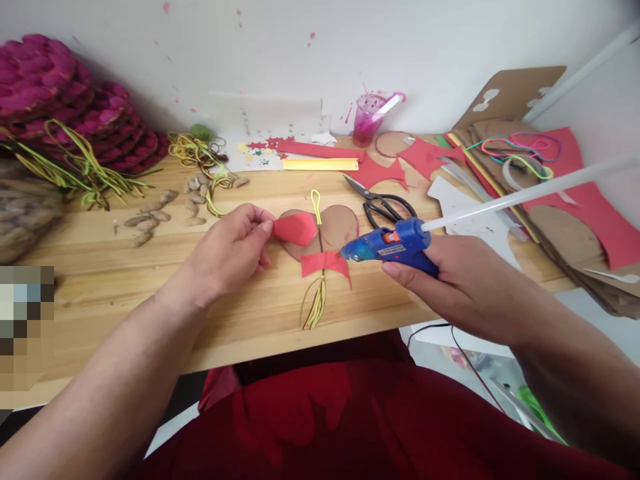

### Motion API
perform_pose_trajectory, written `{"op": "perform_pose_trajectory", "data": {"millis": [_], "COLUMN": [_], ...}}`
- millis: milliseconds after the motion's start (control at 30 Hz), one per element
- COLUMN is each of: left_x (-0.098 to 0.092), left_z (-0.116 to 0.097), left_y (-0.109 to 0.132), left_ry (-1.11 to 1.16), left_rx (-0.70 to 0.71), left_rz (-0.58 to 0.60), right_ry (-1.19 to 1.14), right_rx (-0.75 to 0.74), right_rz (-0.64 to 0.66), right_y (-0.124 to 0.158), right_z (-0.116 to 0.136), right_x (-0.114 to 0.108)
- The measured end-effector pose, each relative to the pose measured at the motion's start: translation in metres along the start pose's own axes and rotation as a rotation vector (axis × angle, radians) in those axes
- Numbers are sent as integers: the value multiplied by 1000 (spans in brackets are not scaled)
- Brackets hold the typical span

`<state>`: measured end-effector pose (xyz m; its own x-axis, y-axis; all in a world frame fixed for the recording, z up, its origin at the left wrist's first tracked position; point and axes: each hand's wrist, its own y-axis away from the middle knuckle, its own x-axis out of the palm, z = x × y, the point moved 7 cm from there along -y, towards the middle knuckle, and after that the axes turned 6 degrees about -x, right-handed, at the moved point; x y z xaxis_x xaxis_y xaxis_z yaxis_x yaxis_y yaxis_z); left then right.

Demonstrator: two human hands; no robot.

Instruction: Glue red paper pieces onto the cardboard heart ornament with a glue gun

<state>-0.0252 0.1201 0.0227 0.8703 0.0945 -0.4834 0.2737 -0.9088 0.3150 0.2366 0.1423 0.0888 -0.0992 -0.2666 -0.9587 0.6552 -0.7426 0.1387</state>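
My left hand [235, 250] pinches the left end of a red paper piece [296, 229], raised over a brown cardboard shape [341, 227] with rounded lobes. In my right hand [465, 280] is a blue glue gun [387, 245] with a long clear glue stick sticking out of its back. The gun's nozzle is at the right part of a second red paper piece [315, 264]; whether it touches cannot be told. A dark cord runs down the middle, with a yellow loop [315, 200] above and a yellow-green tassel [316, 307] below.
Black-handled scissors [387, 203] lie just behind the glue gun. Peanuts [150, 219] and yellow-green thread [195, 152] are at the left. A cup with pink paint [367, 120] stands by the wall. Red paper scraps [377, 172] and stacked cardboard [560, 233] are at the right.
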Motion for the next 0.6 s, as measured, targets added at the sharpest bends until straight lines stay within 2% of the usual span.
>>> {"op": "perform_pose_trajectory", "data": {"millis": [300, 400, 500, 600], "left_x": [3, 3, -2, 0], "left_z": [-4, -6, -14, -24], "left_y": [2, 3, 7, 18], "left_ry": [-27, -3, 90, 307], "left_rx": [-8, -7, 24, 4], "left_rz": [-13, -11, 3, 170], "right_ry": [18, -46, -346, -816], "right_rx": [-17, 34, 163, 239], "right_rz": [-49, -117, -216, -261], "right_y": [-5, -9, -14, -18], "right_z": [3, -4, -21, -29], "right_x": [-1, -1, 2, 11]}}
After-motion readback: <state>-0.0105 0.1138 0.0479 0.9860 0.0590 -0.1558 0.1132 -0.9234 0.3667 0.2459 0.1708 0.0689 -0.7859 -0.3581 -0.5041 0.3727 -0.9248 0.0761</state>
